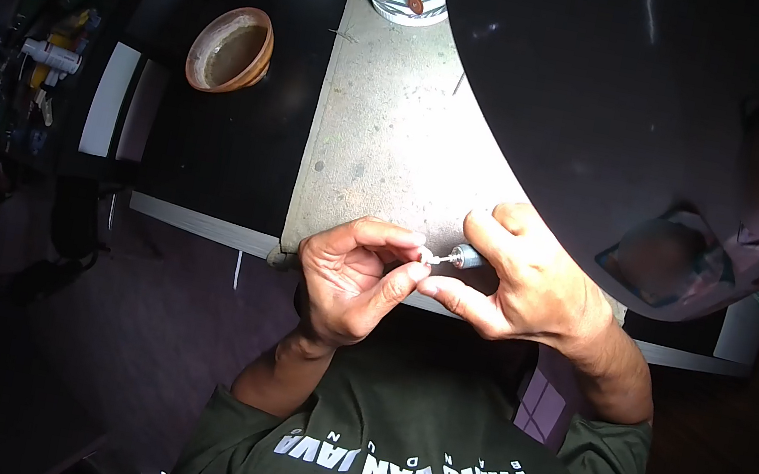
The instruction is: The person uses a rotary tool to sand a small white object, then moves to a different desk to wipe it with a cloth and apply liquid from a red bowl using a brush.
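Near the front edge of the cloth, my left hand [347, 277] pinches a small pale piece [426, 256] between thumb and fingertips; its exact kind is too small to tell. My right hand [534, 285] is wrapped round a rotary tool handpiece [467, 257] with a metal nose. The thin bit of the tool points left and meets the small piece, or comes very close to it. Both hands are nearly together, and the right thumb reaches toward the left thumb. Most of the handpiece is hidden inside my right hand.
A pale, stained cloth [379, 125] covers the brightly lit middle of the dark table [253, 149]. At its back, a white dish [386, 11] holds several thin bits and a brown disc. Left stands a brown bowl [255, 53]. A large dark lamp shade [626, 108] overhangs the right.
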A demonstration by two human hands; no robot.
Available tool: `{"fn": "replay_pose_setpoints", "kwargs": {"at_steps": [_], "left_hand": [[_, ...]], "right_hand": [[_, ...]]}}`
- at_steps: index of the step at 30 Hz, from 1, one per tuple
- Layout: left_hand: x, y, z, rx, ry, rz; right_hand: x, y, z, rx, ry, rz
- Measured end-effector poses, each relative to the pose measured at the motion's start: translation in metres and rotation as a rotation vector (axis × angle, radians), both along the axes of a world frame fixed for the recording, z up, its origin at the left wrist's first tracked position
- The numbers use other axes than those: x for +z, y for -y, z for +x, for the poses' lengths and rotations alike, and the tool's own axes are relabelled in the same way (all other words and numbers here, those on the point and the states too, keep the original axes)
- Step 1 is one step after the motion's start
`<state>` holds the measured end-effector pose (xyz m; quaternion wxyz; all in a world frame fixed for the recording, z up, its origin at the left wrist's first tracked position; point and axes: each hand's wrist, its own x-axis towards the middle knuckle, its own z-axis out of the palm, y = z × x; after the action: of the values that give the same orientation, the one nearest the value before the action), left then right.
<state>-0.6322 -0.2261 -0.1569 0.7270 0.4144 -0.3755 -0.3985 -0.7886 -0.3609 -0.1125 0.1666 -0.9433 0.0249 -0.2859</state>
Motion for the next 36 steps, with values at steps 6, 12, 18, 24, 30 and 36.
{"fn": "replay_pose_setpoints", "kwargs": {"at_steps": [6,12,18,24,30,36], "left_hand": [[-0.0044,0.0002,0.0028,-0.013,0.052,-0.035],[-0.0044,-0.0009,0.0042,-0.019,0.059,-0.022],[-0.0032,-0.0006,0.0051,-0.029,0.053,-0.015],[-0.001,-0.0005,0.0036,-0.02,0.031,0.008],[-0.0017,0.0,0.0042,-0.02,0.039,0.003],[0.0004,0.0012,0.0043,-0.01,0.052,-0.005]], "right_hand": [[0.0,-0.0009,-0.0002,-0.003,-0.005,-0.015],[0.0001,-0.0011,-0.0006,-0.003,-0.005,-0.02],[-0.001,-0.0002,-0.0003,-0.007,-0.006,-0.028],[-0.0006,-0.0005,0.0,-0.007,-0.006,-0.035],[-0.0005,-0.0003,0.0001,-0.004,-0.009,-0.042],[-0.0001,-0.0006,-0.0003,-0.005,-0.01,-0.046]]}}
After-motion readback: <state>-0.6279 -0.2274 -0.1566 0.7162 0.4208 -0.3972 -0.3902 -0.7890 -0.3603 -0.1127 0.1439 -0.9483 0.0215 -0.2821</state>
